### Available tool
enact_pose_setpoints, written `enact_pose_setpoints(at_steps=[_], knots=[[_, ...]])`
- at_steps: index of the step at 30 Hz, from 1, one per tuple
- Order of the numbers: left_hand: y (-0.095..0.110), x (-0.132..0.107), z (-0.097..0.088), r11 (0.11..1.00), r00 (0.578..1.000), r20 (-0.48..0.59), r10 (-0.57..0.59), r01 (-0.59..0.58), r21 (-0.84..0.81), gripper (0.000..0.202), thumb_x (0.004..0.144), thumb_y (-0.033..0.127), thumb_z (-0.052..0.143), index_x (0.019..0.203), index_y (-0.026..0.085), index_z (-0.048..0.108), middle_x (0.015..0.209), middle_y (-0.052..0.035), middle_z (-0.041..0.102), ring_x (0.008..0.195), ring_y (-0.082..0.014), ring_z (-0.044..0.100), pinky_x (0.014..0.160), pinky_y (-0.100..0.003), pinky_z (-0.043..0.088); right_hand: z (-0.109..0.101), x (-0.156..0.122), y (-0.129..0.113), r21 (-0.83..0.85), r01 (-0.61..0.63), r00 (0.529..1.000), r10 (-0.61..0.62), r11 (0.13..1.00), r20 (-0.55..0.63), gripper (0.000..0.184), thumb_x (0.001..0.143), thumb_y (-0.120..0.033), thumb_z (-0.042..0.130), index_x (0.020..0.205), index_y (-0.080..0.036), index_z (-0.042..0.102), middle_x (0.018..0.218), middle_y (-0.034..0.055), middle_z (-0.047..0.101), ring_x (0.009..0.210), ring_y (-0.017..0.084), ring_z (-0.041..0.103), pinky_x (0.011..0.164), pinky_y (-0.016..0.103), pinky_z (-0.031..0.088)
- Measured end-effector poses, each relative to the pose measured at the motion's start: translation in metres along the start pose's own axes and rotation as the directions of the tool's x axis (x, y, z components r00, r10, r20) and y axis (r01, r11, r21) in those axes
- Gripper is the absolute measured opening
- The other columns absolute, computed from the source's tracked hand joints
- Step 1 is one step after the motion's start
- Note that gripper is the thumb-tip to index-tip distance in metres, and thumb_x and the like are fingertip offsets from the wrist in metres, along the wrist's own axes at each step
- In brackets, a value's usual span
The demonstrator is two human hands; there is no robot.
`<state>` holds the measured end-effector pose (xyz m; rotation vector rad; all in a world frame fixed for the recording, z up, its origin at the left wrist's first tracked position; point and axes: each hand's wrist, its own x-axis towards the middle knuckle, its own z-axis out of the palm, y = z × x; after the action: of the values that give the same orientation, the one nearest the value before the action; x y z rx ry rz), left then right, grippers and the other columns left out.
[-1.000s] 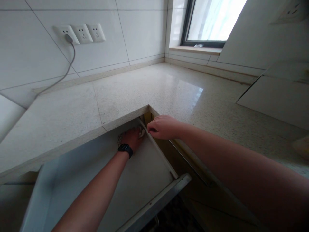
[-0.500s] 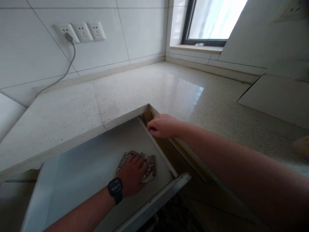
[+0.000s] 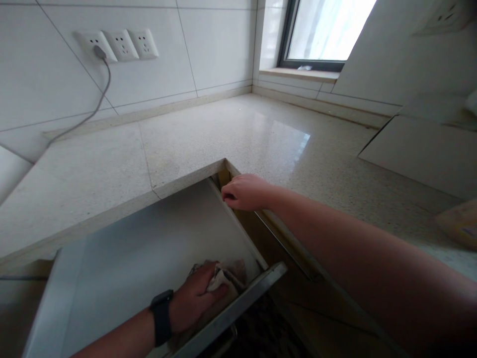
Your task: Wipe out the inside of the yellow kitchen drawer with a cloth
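Note:
A white drawer (image 3: 149,253) stands pulled out from under the counter, its floor bare around the cloth. My left hand (image 3: 194,301), with a dark watch on the wrist, is closed on a patterned cloth (image 3: 229,278) and presses it into the drawer's front right corner, close to the front panel (image 3: 257,293). My right hand (image 3: 244,192) rests with curled fingers at the top of the drawer's right side wall, near the counter's inner corner. Its fingertips are partly hidden, and they appear to grip the side wall's edge.
A speckled stone countertop (image 3: 208,129) surrounds the drawer. Wall sockets (image 3: 121,44) hold a plug with a grey cord (image 3: 99,102). A window (image 3: 328,30) is at the back right. Below my right forearm runs a metal handle (image 3: 285,246). A pale container (image 3: 460,223) stands at the right edge.
My left hand has slid the cloth towards the drawer's front panel, and its fingers have bunched around it. My right hand has stayed at the side wall. The view has shifted slightly.

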<state>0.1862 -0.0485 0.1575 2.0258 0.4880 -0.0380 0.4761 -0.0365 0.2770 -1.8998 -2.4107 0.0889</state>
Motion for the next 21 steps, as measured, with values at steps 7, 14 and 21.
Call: enact_pose_setpoints(at_steps=[7,14,21], knots=[[0.028,0.037,0.019,0.835,1.0,0.007,0.009,-0.004,-0.55,0.047,0.096,0.045,0.06,0.134,0.019,0.055,0.137,-0.0073,0.06,0.127,-0.0222,0.056,0.111,-0.036,0.039,0.0,-0.001,-0.001,0.01,-0.014,1.0,0.014,1.0,-0.001,0.025,0.088,-0.034,0.05,0.098,-0.024,0.071,0.096,0.0031,0.071,0.087,0.019,0.061,0.067,0.034,0.028],[0.074,0.088,0.03,0.742,0.983,-0.04,0.179,-0.161,-0.651,0.047,0.094,0.038,0.065,0.135,0.018,0.056,0.137,-0.0068,0.06,0.128,-0.0236,0.055,0.113,-0.037,0.037,-0.002,-0.001,0.0,0.009,-0.02,1.0,0.02,1.0,-0.014,0.026,0.088,-0.035,0.049,0.098,-0.025,0.071,0.095,0.0023,0.071,0.087,0.019,0.061,0.067,0.034,0.028],[0.066,0.077,0.025,0.695,0.989,0.046,0.139,-0.065,-0.716,0.048,0.093,0.038,0.066,0.134,0.016,0.056,0.135,-0.0107,0.061,0.126,-0.0259,0.057,0.112,-0.04,0.039,-0.002,-0.003,-0.001,0.041,-0.031,0.999,0.031,0.999,-0.007,0.027,0.088,-0.035,0.05,0.1,-0.025,0.072,0.096,0.0026,0.071,0.088,0.019,0.062,0.068,0.033,0.03]])
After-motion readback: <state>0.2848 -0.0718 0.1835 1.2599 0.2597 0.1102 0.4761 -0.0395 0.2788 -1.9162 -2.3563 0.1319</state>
